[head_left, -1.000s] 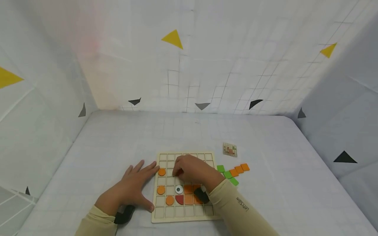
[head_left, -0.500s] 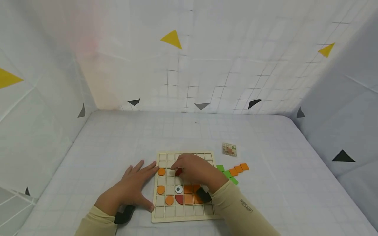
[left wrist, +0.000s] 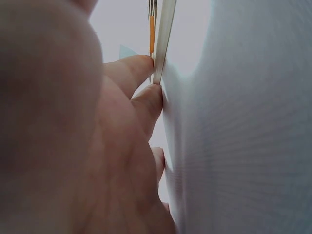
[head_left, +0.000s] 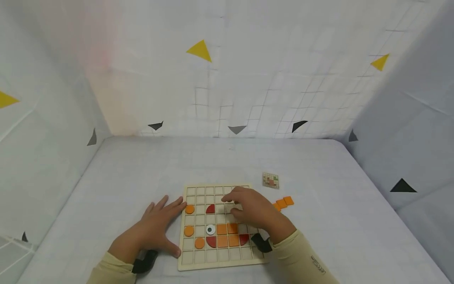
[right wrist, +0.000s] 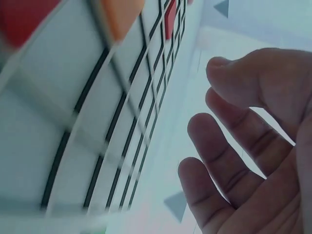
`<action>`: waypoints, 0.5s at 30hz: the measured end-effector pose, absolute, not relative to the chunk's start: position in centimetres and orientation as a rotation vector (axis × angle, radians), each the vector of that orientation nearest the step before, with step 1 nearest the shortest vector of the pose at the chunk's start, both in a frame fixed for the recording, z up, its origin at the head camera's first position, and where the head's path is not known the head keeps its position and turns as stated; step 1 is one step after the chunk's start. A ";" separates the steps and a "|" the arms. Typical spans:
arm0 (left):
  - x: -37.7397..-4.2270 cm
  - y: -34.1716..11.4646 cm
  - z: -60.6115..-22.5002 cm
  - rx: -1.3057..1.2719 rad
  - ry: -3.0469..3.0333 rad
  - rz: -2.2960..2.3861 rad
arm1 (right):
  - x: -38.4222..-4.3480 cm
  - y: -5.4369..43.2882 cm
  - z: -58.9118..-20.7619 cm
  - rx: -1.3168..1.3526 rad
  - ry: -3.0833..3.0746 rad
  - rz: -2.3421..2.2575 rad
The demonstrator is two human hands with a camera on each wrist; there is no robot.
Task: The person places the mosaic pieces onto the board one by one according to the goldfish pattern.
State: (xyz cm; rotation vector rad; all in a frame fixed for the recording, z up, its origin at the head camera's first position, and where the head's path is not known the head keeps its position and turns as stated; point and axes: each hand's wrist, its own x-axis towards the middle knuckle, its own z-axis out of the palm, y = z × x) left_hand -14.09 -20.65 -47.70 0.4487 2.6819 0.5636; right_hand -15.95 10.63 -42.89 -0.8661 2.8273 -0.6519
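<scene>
A wooden grid board (head_left: 199, 257) lies on the table with coloured pieces set in its cells. My left hand (head_left: 150, 228) is spread along its left side, thumb and fingertips at the edge; the left wrist view shows fingers (left wrist: 146, 105) against that edge. Over the board's right half hovers my right hand (head_left: 256, 209), fingers apart and nothing between them. A red quarter-circle piece (head_left: 211, 209) sits in an upper cell to its left. Lower down are a white eye piece (head_left: 211, 229), orange squares (head_left: 222, 241), two more red quarter-circles (head_left: 243, 239) and orange discs (head_left: 200, 243).
Beyond the board's upper right corner lies a small pattern card (head_left: 271, 180). Loose orange square tiles (head_left: 281, 203) form a row to the right, partly behind my right hand. White cloth walls (head_left: 241, 90) enclose the table at the back and sides.
My right hand has let go of the red quarter-circle, which stays in the upper cell, and moved right with fingers spread. It now covers the green tiles. The left hand keeps its place.
</scene>
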 end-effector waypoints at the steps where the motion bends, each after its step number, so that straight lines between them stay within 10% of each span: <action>1: -14.0 -20.7 -47.7 0.451 2.682 0.567 | -15.8 11.2 -42.9 -0.847 2.834 -0.674; 15: -13.6 -20.6 -47.5 0.490 2.705 0.591 | -15.2 18.4 -43.0 -0.354 2.893 -0.836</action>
